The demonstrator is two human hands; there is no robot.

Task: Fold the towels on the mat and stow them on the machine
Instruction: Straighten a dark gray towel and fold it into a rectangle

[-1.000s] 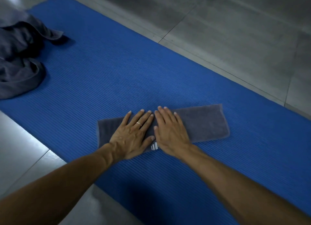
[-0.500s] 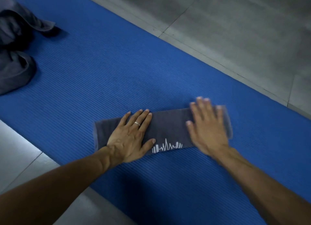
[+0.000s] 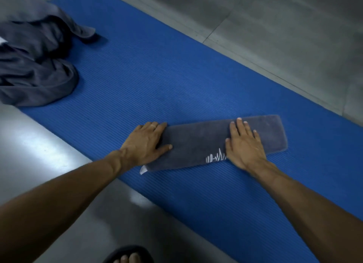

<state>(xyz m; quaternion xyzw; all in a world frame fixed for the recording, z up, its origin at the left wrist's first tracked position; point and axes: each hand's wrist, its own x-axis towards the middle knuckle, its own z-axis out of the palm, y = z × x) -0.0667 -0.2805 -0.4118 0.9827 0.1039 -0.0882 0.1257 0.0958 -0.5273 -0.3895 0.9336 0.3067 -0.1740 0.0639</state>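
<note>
No readable text — only white barbell-pulse logo (image 3: pixel 216 157) on towel (image 3: pixel 196 143).

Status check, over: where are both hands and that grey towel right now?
Left hand flat on folded towel's left end. Right hand flat near its right end. Towel long strip on blue mat. Unfolded pile far left, not obstructing.
</note>
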